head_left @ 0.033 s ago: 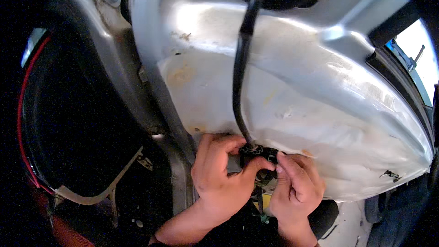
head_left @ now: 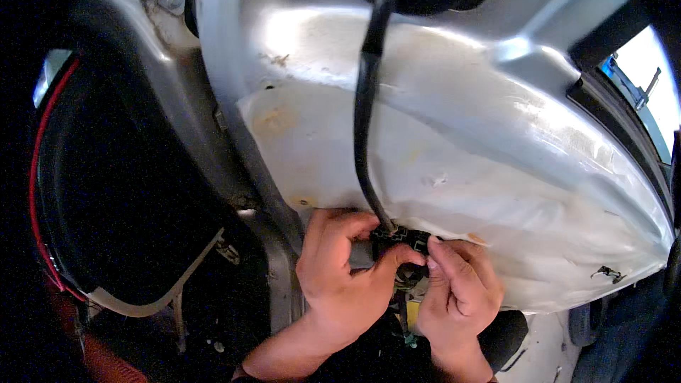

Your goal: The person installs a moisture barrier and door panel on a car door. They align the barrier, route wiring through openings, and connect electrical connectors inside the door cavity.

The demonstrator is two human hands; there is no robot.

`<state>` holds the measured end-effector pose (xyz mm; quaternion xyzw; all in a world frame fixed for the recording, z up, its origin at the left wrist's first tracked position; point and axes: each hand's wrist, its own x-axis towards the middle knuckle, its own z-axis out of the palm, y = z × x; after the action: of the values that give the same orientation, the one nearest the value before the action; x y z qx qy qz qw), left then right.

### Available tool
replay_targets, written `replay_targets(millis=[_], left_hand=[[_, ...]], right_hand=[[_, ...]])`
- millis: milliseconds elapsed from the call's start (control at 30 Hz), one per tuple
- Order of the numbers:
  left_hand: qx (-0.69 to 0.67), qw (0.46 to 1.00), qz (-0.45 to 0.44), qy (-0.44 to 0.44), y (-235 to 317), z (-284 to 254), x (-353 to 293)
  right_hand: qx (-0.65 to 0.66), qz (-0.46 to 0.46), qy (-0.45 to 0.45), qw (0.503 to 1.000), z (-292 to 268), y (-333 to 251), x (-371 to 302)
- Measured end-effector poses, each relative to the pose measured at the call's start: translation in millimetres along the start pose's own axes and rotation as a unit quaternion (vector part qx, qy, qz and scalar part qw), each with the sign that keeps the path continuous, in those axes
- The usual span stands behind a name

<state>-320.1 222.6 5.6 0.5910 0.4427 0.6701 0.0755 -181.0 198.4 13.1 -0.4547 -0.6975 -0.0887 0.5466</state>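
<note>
A black electrical connector (head_left: 401, 235) sits between my two hands, low in front of a bare pale metal panel. My left hand (head_left: 340, 269) curls around its left part, thumb in front and index finger behind. With thumb and fingertips my right hand (head_left: 464, 284) pinches its right end. From above, a thick black cable (head_left: 363, 128) runs down into the connector. Beneath it, thin wires and a yellow piece (head_left: 413, 315) show in part. My fingers hide much of the connector, so I cannot tell whether its parts are joined.
The pale metal panel (head_left: 440, 128) fills the middle and has rust-brown stains. A dark metal pillar (head_left: 181, 85) and a black trim panel with a red edge (head_left: 50, 113) are on the left. At the right rim is a window opening (head_left: 656, 78); a small black clip (head_left: 608, 274) sits below.
The metal panel and the cable appear slightly farther left in the view. Both hands keep the same grip on the connector.
</note>
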Motion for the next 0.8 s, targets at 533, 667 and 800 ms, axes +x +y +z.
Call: replay_targets(millis=[533, 667, 800], left_hand=[[0.06, 0.996, -0.02, 0.066, 7.6, 14.2, -5.4], [0.025, 0.998, -0.004, 0.064, 1.4, 14.5, -5.0], [-0.058, 0.997, -0.054, -0.015, -4.5, -0.7, -9.6]], right_hand=[[0.099, -0.008, -0.023, 0.995, -17.8, 7.1, -11.3], [0.162, 0.048, -0.039, 0.985, -35.3, -0.8, -41.1], [0.06, 0.105, -0.171, 0.978, -51.4, -32.9, -49.0]])
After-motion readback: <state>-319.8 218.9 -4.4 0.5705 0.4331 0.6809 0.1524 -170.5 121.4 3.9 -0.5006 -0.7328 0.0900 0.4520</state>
